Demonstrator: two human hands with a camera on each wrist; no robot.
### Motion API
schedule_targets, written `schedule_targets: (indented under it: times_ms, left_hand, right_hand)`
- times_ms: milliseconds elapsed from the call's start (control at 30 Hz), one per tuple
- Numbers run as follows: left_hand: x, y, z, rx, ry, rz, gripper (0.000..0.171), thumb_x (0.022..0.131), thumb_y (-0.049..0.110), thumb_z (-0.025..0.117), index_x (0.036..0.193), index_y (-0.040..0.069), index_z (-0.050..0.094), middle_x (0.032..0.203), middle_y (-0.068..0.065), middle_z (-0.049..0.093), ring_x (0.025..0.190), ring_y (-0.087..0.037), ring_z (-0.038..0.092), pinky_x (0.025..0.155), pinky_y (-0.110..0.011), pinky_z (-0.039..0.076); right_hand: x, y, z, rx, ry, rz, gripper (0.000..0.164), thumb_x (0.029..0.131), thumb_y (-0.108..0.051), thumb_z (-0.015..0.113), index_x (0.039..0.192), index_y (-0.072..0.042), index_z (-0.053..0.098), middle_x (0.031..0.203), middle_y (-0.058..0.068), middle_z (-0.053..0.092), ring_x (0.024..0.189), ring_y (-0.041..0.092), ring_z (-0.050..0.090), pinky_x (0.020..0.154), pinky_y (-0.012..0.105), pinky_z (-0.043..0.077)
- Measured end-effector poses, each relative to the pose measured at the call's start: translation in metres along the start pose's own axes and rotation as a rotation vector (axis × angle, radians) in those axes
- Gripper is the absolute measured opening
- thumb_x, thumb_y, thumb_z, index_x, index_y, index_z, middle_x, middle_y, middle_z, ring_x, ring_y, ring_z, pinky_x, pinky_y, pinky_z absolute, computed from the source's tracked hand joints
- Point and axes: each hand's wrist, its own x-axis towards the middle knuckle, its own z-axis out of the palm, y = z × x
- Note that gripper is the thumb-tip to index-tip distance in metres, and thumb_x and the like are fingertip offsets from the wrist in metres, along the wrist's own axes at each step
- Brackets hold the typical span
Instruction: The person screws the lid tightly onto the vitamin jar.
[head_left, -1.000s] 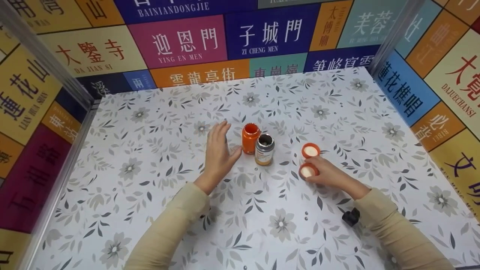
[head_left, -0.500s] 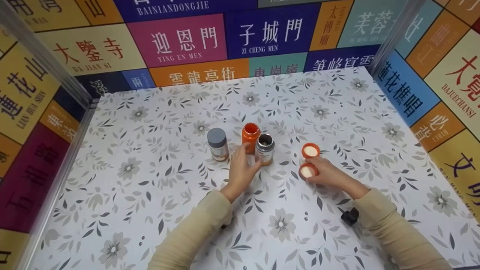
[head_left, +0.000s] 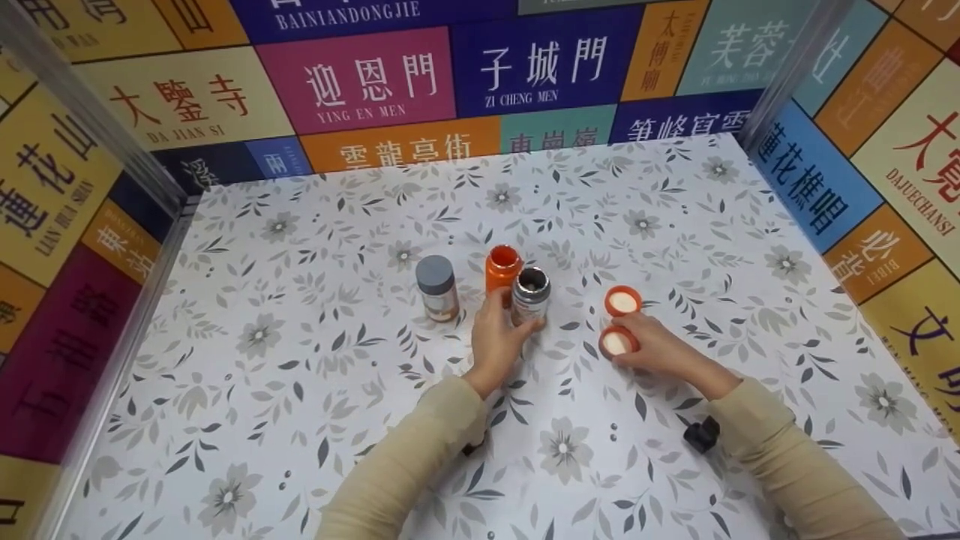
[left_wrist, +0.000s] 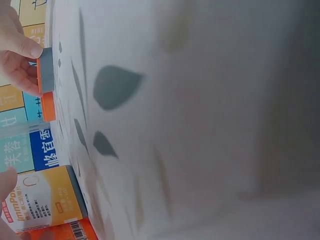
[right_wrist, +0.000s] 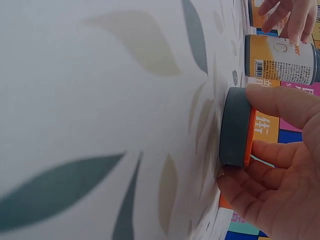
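An open grey-necked supplement bottle (head_left: 531,298) with a yellow-and-white label stands mid-table. My left hand (head_left: 496,341) holds it low, fingers on its left side and thumb at its front right. Touching or nearly touching it is an open orange bottle (head_left: 501,271), its lower part behind my fingers. To the left stands a capped grey-lidded bottle (head_left: 437,289). My right hand (head_left: 654,346) pinches a bottle cap (head_left: 616,343) lying upturned on the table; the right wrist view shows the cap (right_wrist: 235,127) grey outside with an orange rim. A second upturned cap (head_left: 622,301) lies just behind it.
A white floral cloth (head_left: 315,420) covers the table. Panels with large printed characters (head_left: 352,82) stand along the back and both sides. A small black device (head_left: 701,433) sits under the right wrist.
My left hand has left the grey-lidded bottle, which it was hiding, and moved right to the open grey-necked bottle. The right hand has stayed at the same cap.
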Motion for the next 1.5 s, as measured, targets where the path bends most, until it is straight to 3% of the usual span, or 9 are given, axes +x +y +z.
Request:
schedule_targets:
  times_ms: [233,567,933,1233,1500]
  left_hand:
    - [0.002,0.003,0.006,-0.055,-0.016,-0.107,0.055,0.073,0.022,0.076,0.119,0.012,0.047,0.123,-0.006,0.057,0.113,-0.019,0.052,0.099,-0.034,0.039]
    - [0.007,0.002,0.011,-0.051,-0.010,-0.144,0.054,0.074,0.024,0.075,0.118,0.012,0.048,0.118,-0.006,0.060,0.107,-0.019,0.055,0.095,-0.034,0.041]
    - [0.005,0.003,0.011,-0.032,-0.037,-0.116,0.053,0.074,0.025,0.074,0.118,0.014,0.047,0.114,-0.006,0.062,0.103,-0.020,0.058,0.091,-0.035,0.044]
    - [0.002,-0.003,0.004,-0.107,-0.147,-0.137,0.056,0.075,0.022,0.074,0.123,0.017,0.046,0.123,-0.002,0.057,0.114,-0.018,0.053,0.100,-0.034,0.038]
    - [-0.007,-0.009,-0.005,-0.081,-0.198,-0.033,0.056,0.074,0.019,0.075,0.122,0.011,0.047,0.121,-0.007,0.058,0.112,-0.022,0.053,0.096,-0.036,0.041]
  right_hand:
    - [0.000,0.000,0.001,0.001,0.015,-0.015,0.051,0.074,-0.011,0.068,0.116,0.011,0.048,0.117,0.029,0.048,0.107,0.044,0.043,0.091,0.055,0.035]
    - [0.001,0.000,0.001,-0.015,0.049,-0.078,0.041,0.073,-0.010,0.068,0.108,0.008,0.053,0.107,0.023,0.053,0.096,0.038,0.048,0.084,0.051,0.037]
    - [0.000,0.001,0.003,0.001,0.047,-0.048,0.041,0.074,-0.009,0.069,0.109,0.006,0.053,0.109,0.022,0.053,0.099,0.038,0.047,0.086,0.052,0.036]
    - [0.000,0.002,0.003,-0.020,0.037,-0.056,0.045,0.072,-0.009,0.073,0.110,0.005,0.052,0.110,0.023,0.052,0.100,0.039,0.046,0.086,0.053,0.036]
    - [-0.001,0.002,0.004,-0.019,0.045,-0.068,0.050,0.072,-0.009,0.071,0.114,0.009,0.051,0.113,0.026,0.050,0.102,0.040,0.045,0.088,0.052,0.035]
